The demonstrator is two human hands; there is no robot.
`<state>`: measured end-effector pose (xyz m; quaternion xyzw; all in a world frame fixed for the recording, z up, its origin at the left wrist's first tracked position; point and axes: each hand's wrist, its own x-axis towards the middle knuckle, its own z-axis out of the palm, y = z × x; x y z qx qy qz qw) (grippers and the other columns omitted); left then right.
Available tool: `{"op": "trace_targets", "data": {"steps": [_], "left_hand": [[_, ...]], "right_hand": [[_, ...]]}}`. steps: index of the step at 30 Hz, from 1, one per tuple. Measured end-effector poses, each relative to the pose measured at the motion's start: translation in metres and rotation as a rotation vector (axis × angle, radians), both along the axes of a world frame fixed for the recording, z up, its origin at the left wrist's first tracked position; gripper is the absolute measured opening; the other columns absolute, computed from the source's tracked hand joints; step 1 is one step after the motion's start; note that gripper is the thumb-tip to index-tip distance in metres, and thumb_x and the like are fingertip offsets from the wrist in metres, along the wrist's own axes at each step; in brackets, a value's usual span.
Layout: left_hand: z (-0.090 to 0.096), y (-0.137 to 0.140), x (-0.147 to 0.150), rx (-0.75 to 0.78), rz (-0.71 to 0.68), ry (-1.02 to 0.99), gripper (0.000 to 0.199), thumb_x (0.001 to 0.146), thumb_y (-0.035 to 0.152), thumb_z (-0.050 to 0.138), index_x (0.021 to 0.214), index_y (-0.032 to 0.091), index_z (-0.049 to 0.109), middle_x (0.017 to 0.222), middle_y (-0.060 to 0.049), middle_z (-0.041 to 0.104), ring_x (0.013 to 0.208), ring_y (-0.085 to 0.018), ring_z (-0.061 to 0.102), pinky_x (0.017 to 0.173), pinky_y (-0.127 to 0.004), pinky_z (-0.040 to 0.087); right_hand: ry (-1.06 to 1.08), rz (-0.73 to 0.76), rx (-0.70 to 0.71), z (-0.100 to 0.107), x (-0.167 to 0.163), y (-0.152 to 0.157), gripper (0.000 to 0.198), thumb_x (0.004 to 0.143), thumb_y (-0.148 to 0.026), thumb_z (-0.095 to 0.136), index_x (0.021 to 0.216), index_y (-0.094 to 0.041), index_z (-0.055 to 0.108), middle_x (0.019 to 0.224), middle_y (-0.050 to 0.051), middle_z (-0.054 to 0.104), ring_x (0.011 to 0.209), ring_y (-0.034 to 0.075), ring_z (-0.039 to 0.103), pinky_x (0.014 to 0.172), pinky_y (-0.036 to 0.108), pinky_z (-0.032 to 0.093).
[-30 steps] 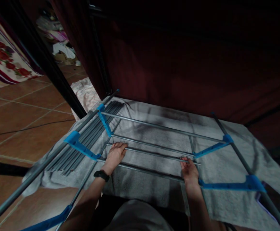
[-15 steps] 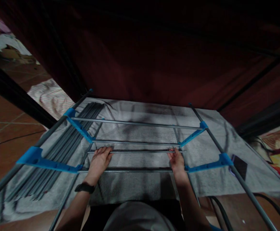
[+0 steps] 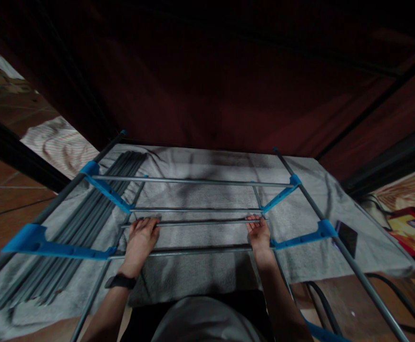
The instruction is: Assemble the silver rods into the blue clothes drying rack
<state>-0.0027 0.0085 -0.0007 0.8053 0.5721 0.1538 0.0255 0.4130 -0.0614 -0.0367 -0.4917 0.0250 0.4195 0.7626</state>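
Note:
A thin grey metal tube (image 3: 200, 223) spans between my two hands, inside a rack frame of grey tubes joined by blue plastic brackets. My left hand (image 3: 142, 240) grips it near its left end, back of the hand upward. Near the right end my right hand (image 3: 258, 236) holds it with the palm turned up and fingers curled beneath. The tube lies between two fixed crossbars, the near crossbar (image 3: 200, 252) and the middle crossbar (image 3: 200, 210). Close to the hands are a left bracket (image 3: 61, 249) and a right bracket (image 3: 302, 236). Whether the tube's ends touch the frame I cannot tell.
A bundle of several loose grey tubes (image 3: 75, 232) lies at the left on the grey cloth (image 3: 193, 280) covering the surface. A dark phone (image 3: 346, 238) rests beyond the right side tube. Dark red fabric (image 3: 210, 95) hangs behind. A red and yellow bag (image 3: 412, 228) sits far right.
The view has shifted slightly, so the frame appears a little further left. The tube's left end now sits slightly lower than its right. Both hands still hold it, the right palm turned more upward.

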Motion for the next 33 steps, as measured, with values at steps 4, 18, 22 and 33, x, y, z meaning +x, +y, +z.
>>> {"op": "trace_targets", "data": {"steps": [4,18,22,33], "left_hand": [[0.004,-0.004,0.002,0.024,0.121,0.007,0.024,0.09,0.022,0.044,0.101,0.021,0.066,0.101,-0.011,0.072,0.105,-0.029,0.062,0.107,-0.049,0.035],[0.012,-0.015,0.009,0.023,0.364,0.109,0.025,0.089,0.02,0.045,0.106,0.018,0.064,0.108,-0.014,0.069,0.111,-0.034,0.057,0.108,-0.06,0.029],[0.017,-0.015,0.01,-0.016,0.351,0.098,0.026,0.088,0.019,0.047,0.107,0.019,0.065,0.109,-0.014,0.069,0.113,-0.033,0.057,0.107,-0.057,0.033],[0.027,-0.019,0.003,0.029,0.275,0.058,0.022,0.089,0.014,0.049,0.101,0.021,0.066,0.104,-0.011,0.069,0.109,-0.031,0.059,0.113,-0.063,0.027]], "right_hand": [[-0.016,0.006,0.012,0.0,0.0,0.0,0.013,0.082,-0.034,0.065,0.081,-0.024,0.056,0.073,-0.005,0.068,0.071,0.01,0.068,0.076,0.025,0.058],[-0.067,-0.004,-0.008,0.023,0.002,-0.021,0.036,0.072,-0.021,0.069,0.104,-0.029,0.055,0.087,-0.004,0.073,0.081,0.017,0.073,0.082,0.039,0.059],[-0.084,0.01,0.01,0.032,0.008,-0.031,0.025,0.076,-0.026,0.068,0.1,-0.026,0.06,0.09,0.001,0.074,0.084,0.018,0.073,0.077,0.034,0.061],[-0.248,-0.037,0.095,0.036,0.011,-0.055,0.041,0.074,-0.024,0.079,0.11,-0.03,0.061,0.089,-0.003,0.072,0.087,0.014,0.072,0.072,0.026,0.062]]}}
